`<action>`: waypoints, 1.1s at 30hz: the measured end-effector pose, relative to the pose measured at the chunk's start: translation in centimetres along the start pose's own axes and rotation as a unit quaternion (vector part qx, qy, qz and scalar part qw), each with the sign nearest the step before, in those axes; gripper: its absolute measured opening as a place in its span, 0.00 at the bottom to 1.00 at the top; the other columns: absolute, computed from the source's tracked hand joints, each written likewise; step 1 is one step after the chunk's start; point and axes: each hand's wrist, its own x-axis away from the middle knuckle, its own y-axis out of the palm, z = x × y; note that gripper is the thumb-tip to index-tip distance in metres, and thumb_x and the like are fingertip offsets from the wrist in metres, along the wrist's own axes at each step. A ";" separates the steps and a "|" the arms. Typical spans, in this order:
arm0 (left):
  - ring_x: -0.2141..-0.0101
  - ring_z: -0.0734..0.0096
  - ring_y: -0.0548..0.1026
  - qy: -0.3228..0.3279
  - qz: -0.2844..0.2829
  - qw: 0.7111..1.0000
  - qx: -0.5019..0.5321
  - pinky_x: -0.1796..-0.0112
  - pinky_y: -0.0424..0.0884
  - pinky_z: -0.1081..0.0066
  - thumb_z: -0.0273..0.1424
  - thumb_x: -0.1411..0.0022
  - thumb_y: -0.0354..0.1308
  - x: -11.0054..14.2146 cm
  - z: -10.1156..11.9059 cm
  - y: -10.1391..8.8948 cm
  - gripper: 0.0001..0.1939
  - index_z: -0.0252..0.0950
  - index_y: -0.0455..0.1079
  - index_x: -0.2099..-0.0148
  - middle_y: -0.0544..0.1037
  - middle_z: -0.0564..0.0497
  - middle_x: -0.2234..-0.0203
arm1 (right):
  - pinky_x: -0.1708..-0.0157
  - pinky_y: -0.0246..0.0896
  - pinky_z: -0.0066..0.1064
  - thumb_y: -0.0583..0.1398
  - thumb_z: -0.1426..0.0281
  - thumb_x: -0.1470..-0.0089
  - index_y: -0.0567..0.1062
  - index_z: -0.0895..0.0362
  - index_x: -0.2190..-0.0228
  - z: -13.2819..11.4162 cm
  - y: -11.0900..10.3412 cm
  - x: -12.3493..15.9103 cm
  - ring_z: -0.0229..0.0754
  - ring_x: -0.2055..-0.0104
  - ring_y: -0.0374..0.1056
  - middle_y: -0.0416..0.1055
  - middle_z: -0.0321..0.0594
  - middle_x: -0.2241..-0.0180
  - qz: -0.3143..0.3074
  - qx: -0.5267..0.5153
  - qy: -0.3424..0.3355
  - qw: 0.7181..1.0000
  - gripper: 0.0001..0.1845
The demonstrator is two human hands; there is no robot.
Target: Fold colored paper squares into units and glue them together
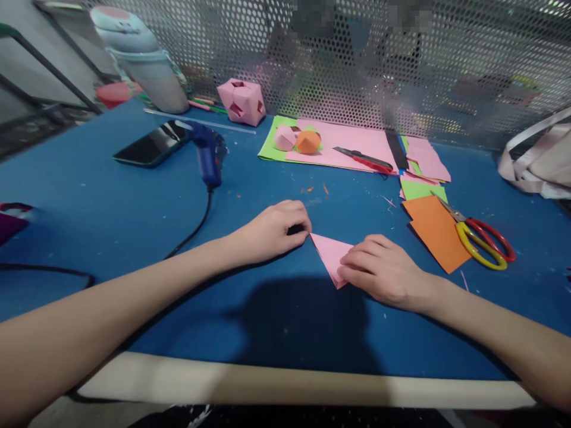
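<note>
A small pink paper (330,254), folded into a triangle, lies on the blue table between my hands. With its thumb and fingertips, my left hand (279,232) pinches the paper's pointed left corner. My right hand (383,270) rests over the right part of the paper, fingers bent and pressing on it, so that part is hidden. Orange paper pieces (439,232) lie right of my right hand, with red-and-yellow-handled scissors (482,238) partly on them.
A blue glue gun (206,154) and phone (154,144) lie back left, a cord trailing forward. Behind stand a pink paper ball (242,102) and tumbler (147,68). A red utility knife (366,160) lies on paper sheets (312,135) before a perforated metal panel (330,65).
</note>
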 end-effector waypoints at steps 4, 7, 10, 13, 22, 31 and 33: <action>0.65 0.70 0.69 0.003 0.001 1.000 0.005 0.61 0.65 0.71 0.25 0.40 0.51 0.0 0.0 0.0 0.06 0.34 0.70 0.68 0.72 0.50 0.70 | 0.58 0.52 0.36 0.52 0.73 0.39 0.73 0.57 0.62 0.0 0.0 0.1 0.41 0.58 0.64 0.73 0.41 0.61 0.005 0.005 -0.004 1.000 0.10; 0.65 0.71 0.69 0.005 0.001 1.000 0.008 0.61 0.65 0.71 0.25 0.41 0.51 0.1 0.0 0.0 0.06 0.34 0.70 0.68 0.72 0.50 0.70 | 0.58 0.52 0.36 0.52 0.73 0.39 0.73 0.58 0.62 -0.1 0.0 0.1 0.41 0.58 0.64 0.73 0.41 0.62 0.002 0.009 -0.004 1.000 0.10; 0.65 0.71 0.70 0.003 -0.002 1.000 0.012 0.60 0.65 0.70 0.25 0.41 0.52 0.1 0.0 -0.1 0.06 0.34 0.70 0.67 0.72 0.50 0.69 | 0.59 0.52 0.35 0.51 0.74 0.39 0.74 0.58 0.62 -0.3 -0.2 0.1 0.40 0.58 0.64 0.73 0.41 0.62 -0.012 0.010 -0.007 1.000 0.12; 0.65 0.70 0.70 -0.001 -0.006 1.000 0.015 0.61 0.65 0.70 0.26 0.41 0.52 0.1 0.0 -0.2 0.06 0.34 0.70 0.67 0.72 0.50 0.69 | 0.59 0.52 0.35 0.50 0.74 0.38 0.74 0.57 0.62 -0.4 -0.5 0.0 0.39 0.59 0.64 0.73 0.40 0.63 -0.029 0.008 -0.007 1.000 0.13; 0.64 0.70 0.70 0.002 -0.006 1.000 0.016 0.60 0.65 0.70 0.26 0.41 0.51 0.1 -0.1 -0.1 0.07 0.34 0.70 0.67 0.72 0.50 0.69 | 0.58 0.51 0.36 0.49 0.75 0.37 0.74 0.57 0.64 -0.8 -1.0 -0.2 0.40 0.59 0.64 0.73 0.40 0.63 -0.049 0.023 -0.013 0.998 0.14; 0.64 0.70 0.70 0.007 -0.010 1.000 0.009 0.60 0.65 0.70 0.26 0.40 0.51 0.1 -0.1 -0.1 0.06 0.34 0.69 0.67 0.72 0.50 0.69 | 0.61 0.50 0.36 0.49 0.75 0.39 0.73 0.58 0.62 -1.4 -1.1 -0.1 0.41 0.61 0.62 0.71 0.42 0.63 -0.067 0.027 0.000 0.997 0.13; 0.64 0.70 0.69 0.006 -0.006 1.000 0.004 0.60 0.65 0.70 0.26 0.40 0.51 0.1 0.0 0.0 0.06 0.34 0.69 0.67 0.72 0.50 0.69 | 0.63 0.49 0.36 0.49 0.76 0.39 0.73 0.58 0.62 -1.6 -1.3 -0.1 0.41 0.62 0.61 0.71 0.43 0.64 -0.070 0.026 0.004 0.997 0.13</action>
